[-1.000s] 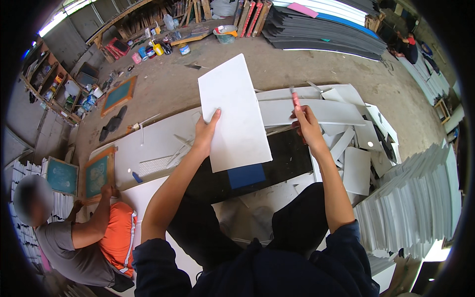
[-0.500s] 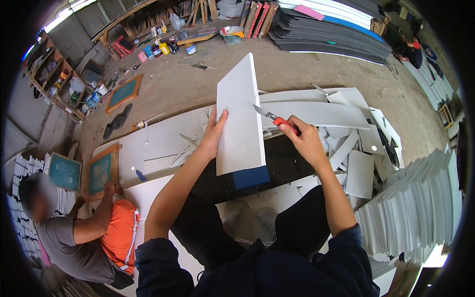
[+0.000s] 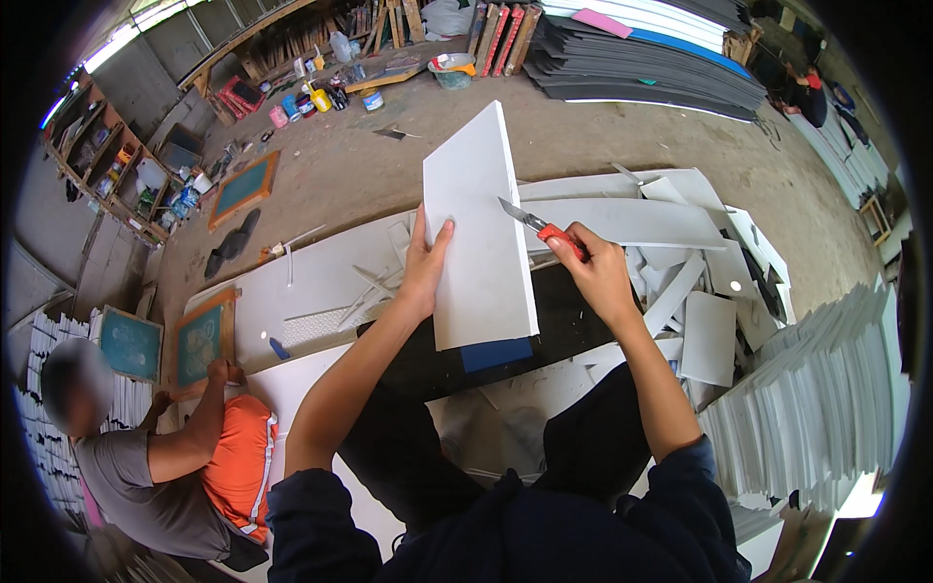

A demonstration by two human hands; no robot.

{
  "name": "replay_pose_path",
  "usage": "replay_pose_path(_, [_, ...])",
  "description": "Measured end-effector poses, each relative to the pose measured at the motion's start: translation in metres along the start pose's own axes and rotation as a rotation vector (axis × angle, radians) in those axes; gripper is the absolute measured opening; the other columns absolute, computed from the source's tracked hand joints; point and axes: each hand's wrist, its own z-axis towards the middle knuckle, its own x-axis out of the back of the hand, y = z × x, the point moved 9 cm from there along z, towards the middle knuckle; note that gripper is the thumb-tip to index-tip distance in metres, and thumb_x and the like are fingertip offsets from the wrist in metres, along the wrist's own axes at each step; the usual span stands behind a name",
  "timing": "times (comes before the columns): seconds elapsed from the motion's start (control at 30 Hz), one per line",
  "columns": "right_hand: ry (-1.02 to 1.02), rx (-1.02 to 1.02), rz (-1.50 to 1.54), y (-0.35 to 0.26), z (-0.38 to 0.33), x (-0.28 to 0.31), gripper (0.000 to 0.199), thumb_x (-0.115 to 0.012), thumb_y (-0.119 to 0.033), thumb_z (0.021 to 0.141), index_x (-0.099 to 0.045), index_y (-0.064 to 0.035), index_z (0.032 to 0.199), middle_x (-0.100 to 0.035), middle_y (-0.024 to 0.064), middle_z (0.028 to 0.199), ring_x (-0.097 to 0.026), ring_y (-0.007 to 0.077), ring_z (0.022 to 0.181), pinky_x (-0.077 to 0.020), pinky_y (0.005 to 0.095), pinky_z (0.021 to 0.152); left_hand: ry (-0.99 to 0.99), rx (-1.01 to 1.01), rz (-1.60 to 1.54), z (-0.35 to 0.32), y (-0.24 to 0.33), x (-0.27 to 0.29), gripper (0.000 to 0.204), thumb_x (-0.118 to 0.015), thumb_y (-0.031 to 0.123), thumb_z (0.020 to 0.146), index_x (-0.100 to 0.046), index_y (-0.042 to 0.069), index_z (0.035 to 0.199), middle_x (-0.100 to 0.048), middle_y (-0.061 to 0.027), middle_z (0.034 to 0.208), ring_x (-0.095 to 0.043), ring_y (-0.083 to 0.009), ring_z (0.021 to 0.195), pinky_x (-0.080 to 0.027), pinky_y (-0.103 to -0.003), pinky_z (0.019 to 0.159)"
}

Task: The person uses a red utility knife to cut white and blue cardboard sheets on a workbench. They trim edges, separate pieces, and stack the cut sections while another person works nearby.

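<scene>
Turned edge-on now, one white board (image 3: 481,233) in left hand's (image 3: 425,267) grip meets one red knife (image 3: 544,231) clenched by right hand (image 3: 598,272).

The person wears a dark navy long-sleeved top, its sleeves pushed up above the elbows so that both forearms are bare. The cloth bunches in soft folds around each upper arm and across the chest. Dark trousers cover the legs below. The left hand (image 3: 425,264) and the right hand (image 3: 601,275) are bare, without gloves, rings, or a watch at either wrist.
</scene>
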Motion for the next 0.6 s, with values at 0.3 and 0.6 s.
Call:
replay_pose_path(0.3, [0.028, -0.014, -0.066, 0.001, 0.002, 0.001, 0.045, -0.056, -0.046, 0.080, -0.057, -0.0017, 0.074, -0.046, 0.0148, 0.047, -0.047, 0.0331, 0.045, -0.0375, 0.0359, 0.045, 0.008, 0.041, 0.010, -0.001, -0.008, -0.002, 0.073, -0.055, 0.033, 0.086, -0.009, 0.019, 0.141, -0.041, -0.0143, 0.126, -0.049, -0.0217, 0.107, -0.047, -0.037, 0.083])
replay_pose_path(0.6, [-0.022, -0.024, -0.094, 0.015, 0.004, 0.003, 0.044, -0.056, -0.045, 0.081, -0.057, -0.0010, 0.074, -0.044, 0.0141, 0.047, -0.042, 0.0295, 0.043, -0.0361, 0.0345, 0.046, 0.048, 0.005, -0.165, 0.011, 0.011, 0.015, 0.065, -0.052, 0.035, 0.087, -0.016, 0.020, 0.139, -0.044, -0.0111, 0.123, -0.049, -0.0198, 0.105, -0.046, -0.036, 0.083])
